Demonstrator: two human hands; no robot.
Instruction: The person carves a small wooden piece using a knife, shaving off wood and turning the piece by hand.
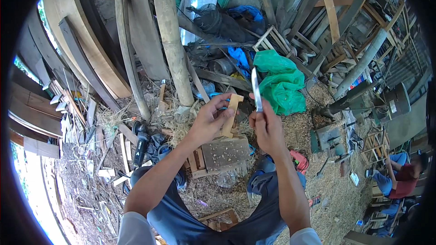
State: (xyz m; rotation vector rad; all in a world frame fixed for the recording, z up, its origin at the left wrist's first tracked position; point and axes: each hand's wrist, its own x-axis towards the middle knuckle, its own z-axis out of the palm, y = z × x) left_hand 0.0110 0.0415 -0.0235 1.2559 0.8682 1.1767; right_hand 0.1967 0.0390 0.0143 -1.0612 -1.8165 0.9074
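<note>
My left hand (pixel 212 120) is closed on a small notched piece of light wood (pixel 230 117), thumb across its face, the piece held upright. In my right hand (pixel 268 129) is a knife (pixel 256 90), its blade pointing up and away from me, the handle mostly hidden in my fist. Blade and wood are apart, with a narrow gap between the two hands. Below them, between my knees, stands a wooden block (pixel 225 155) with pale shavings scattered on its top.
A black angle grinder (pixel 140 147) lies left of my legs, a red power tool (pixel 299 161) by my right knee. Ahead are a green plastic bag (pixel 280 81) and a wooden post (pixel 170 41). A seated person (pixel 402 179) is at far right. Shavings cover the floor.
</note>
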